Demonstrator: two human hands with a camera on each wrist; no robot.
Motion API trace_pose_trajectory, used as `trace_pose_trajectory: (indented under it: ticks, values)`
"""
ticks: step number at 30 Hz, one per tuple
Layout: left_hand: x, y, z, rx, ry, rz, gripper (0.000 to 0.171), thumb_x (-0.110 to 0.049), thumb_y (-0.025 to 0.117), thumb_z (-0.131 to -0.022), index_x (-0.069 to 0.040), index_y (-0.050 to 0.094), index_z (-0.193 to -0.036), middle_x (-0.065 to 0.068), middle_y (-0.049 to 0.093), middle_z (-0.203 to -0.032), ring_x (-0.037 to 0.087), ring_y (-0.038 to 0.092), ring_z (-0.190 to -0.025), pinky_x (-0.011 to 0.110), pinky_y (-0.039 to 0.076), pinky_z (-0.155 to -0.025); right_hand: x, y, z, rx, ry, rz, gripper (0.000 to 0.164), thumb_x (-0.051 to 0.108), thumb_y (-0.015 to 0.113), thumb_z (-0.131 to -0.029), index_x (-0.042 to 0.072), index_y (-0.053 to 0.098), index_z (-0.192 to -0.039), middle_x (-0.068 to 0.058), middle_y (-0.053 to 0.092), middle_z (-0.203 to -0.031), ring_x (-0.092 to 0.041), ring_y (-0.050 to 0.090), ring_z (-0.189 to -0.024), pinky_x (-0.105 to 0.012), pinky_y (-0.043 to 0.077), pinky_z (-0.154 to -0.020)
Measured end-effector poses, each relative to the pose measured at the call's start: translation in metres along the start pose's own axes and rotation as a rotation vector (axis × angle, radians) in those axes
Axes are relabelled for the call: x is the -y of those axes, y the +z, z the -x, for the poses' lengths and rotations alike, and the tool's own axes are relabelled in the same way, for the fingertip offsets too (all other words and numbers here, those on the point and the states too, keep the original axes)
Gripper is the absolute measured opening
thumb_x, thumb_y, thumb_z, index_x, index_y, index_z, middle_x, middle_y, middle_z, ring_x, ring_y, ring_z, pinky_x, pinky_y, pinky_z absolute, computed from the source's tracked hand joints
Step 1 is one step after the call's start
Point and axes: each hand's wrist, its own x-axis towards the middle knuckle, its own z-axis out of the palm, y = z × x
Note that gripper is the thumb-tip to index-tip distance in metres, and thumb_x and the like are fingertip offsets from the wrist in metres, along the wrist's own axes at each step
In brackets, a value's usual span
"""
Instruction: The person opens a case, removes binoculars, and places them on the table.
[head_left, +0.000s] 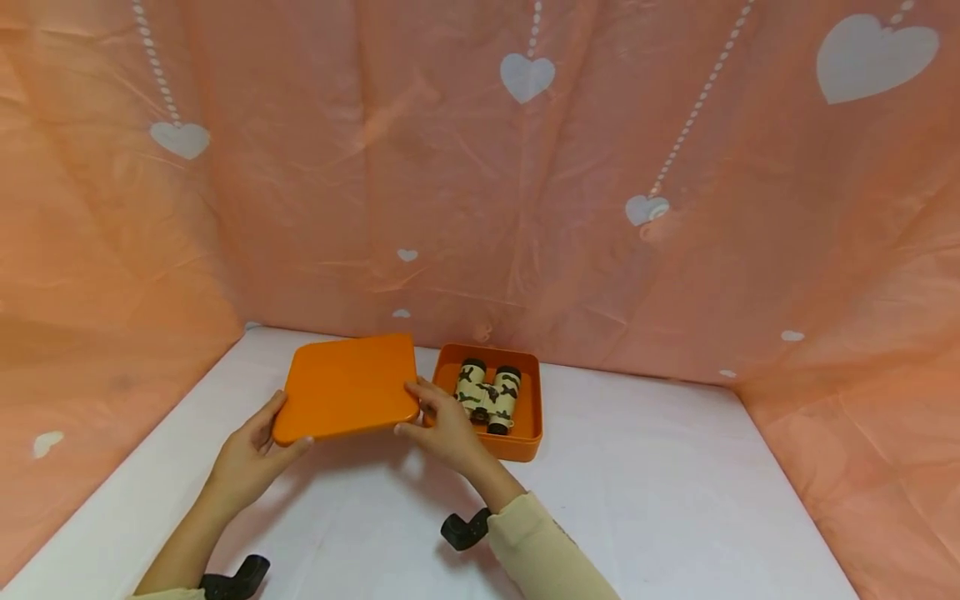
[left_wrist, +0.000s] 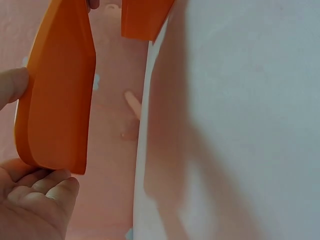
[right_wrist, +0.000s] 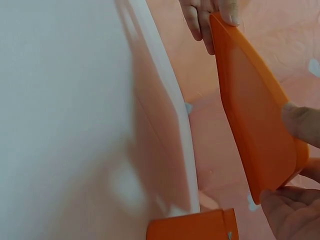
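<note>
Both hands hold an orange box lid point(head_left: 348, 387) above the table, left of an orange box point(head_left: 517, 448). My left hand point(head_left: 247, 462) grips the lid's near left corner, thumb along the near edge and fingers at the side, as the left wrist view shows on the lid point(left_wrist: 60, 100). At the right edge my right hand point(head_left: 446, 425) pinches the lid, thumb below the near corner. Inside the open box lies a pair of camouflage binoculars point(head_left: 489, 396). The lid's hollow underside point(right_wrist: 255, 110) shows in the right wrist view.
A white-covered table point(head_left: 660, 483) carries the box near its back edge. Pink cloth with white hearts point(head_left: 527, 77) hangs behind and at both sides. Black wrist mounts point(head_left: 465, 530) sit on both forearms. The lid's shadow point(left_wrist: 167, 130) falls on the white cover.
</note>
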Motion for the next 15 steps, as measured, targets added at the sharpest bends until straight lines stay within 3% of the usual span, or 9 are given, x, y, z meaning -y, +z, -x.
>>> trace_pose_trajectory:
  ticks: [6,15]
  values:
    - [0.003,-0.002,0.002,0.011,-0.026,-0.028,0.085,-0.021,0.070,-0.089,0.006,0.018,-0.151,0.029,0.021,-0.154,0.046,0.025,-0.139,-0.010,0.020,-0.091,0.000,0.003,0.000,0.041,-0.011,-0.078,0.061,0.005,0.071,-0.084,-0.004,0.047,-0.140,-0.019,0.035,-0.153,-0.029,0.034,-0.143,-0.039,0.041,-0.107]
    - [0.009,-0.009,0.010,0.063,-0.105,-0.074,0.087,-0.025,0.071,-0.088,0.007,0.019,-0.150,0.030,0.022,-0.154,0.048,0.026,-0.138,-0.011,0.020,-0.088,-0.003,0.013,-0.001,0.072,0.007,-0.061,0.057,0.010,0.071,-0.086,-0.003,0.050,-0.137,-0.020,0.038,-0.151,-0.028,0.037,-0.141,-0.036,0.044,-0.105]
